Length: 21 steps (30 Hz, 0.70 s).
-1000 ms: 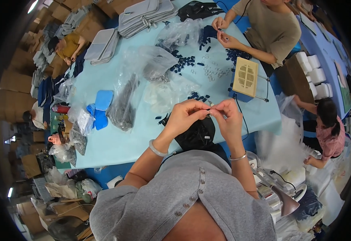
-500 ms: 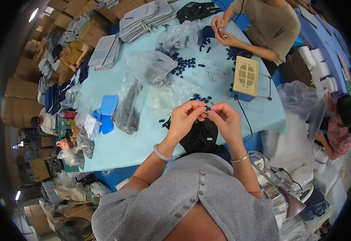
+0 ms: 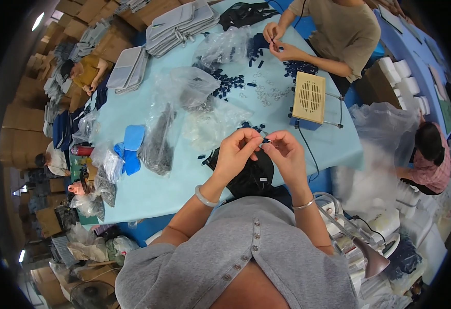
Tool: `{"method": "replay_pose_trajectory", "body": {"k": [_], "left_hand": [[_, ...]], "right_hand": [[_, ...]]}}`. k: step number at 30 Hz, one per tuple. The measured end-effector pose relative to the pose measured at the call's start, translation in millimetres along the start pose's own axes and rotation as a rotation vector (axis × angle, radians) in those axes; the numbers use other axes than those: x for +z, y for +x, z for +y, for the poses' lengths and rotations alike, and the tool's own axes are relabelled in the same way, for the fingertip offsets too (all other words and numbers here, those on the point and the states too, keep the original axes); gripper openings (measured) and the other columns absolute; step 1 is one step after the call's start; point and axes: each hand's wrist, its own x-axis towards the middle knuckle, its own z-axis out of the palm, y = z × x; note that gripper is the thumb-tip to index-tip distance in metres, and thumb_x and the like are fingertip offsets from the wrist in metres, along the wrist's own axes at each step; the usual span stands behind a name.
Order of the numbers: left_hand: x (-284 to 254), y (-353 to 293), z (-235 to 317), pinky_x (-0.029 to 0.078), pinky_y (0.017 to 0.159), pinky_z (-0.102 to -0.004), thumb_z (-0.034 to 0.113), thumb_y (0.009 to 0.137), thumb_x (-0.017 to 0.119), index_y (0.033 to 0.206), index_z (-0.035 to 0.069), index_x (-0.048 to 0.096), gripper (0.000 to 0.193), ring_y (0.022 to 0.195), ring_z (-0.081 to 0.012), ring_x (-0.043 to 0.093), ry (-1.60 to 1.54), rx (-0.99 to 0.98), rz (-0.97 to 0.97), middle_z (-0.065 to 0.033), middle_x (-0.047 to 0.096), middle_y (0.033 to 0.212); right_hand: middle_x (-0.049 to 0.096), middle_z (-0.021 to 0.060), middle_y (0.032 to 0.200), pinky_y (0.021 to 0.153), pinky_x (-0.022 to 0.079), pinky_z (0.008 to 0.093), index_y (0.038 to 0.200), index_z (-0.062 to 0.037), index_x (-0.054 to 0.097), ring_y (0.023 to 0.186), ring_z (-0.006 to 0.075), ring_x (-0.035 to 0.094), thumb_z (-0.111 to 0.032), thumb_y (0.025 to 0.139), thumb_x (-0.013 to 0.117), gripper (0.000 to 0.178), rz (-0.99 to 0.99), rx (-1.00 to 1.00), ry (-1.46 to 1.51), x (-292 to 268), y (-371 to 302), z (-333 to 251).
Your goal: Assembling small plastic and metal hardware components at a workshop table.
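A small dark blue fabric tab (image 3: 265,140) is pinched between the fingertips of my left hand (image 3: 240,152) and my right hand (image 3: 286,155), close together above the near table edge. My fingers cover most of it, and I cannot make out whether a ring is on it. Below my hands lies a black fabric or mesh item (image 3: 254,177). Just beyond my fingertips is a small group of blue tabs (image 3: 251,126). Farther off sit a larger heap of blue tabs (image 3: 229,84) and scattered small clear or metal rings (image 3: 269,95).
A beige and blue box-shaped device (image 3: 309,95) with a cable stands at the right of the light blue table (image 3: 125,188). Plastic bags (image 3: 158,139), blue pouches (image 3: 132,149) and stacked grey cases (image 3: 179,28) lie left and far. Across the table, a co-worker's hands (image 3: 279,46) handle a small piece.
The view has shifted slightly, so the table things sit a little farther left. My hands stay together on the tab, with only slight finger movement. The co-worker's hands have moved slightly.
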Motion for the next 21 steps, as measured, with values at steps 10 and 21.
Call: {"method": "replay_pose_trajectory", "body": {"k": [10, 21], "left_hand": [[23.7, 10.6, -16.9, 0.043, 0.048, -0.018, 0.01, 0.087, 0.057, 0.091, 0.0, 0.059, 0.011, 0.061, -0.0058, 0.053, -0.225, -0.03, 0.029, -0.0024, 0.058, 0.075], [42.9, 29.6, -36.1, 0.044, 0.049, -0.0177, 0.012, 0.088, 0.058, 0.092, 0.001, 0.059, 0.012, 0.067, -0.0065, 0.057, -0.198, -0.177, -0.055, -0.0025, 0.059, 0.079]], "right_hand": [[0.059, 0.0021, 0.085, 0.07, 0.045, 0.0192, 0.095, -0.0009, 0.055, 0.076, 0.0068, 0.057, -0.005, 0.085, 0.059, 0.011, 0.098, 0.043, 0.181, -9.9, 3.7, 13.4], [0.059, 0.0032, 0.076, 0.062, 0.045, 0.0212, 0.086, 0.0009, 0.055, 0.068, 0.0076, 0.055, -0.006, 0.083, 0.06, 0.008, 0.194, 0.006, -0.31, -42.7, 11.6, 18.2]]}}
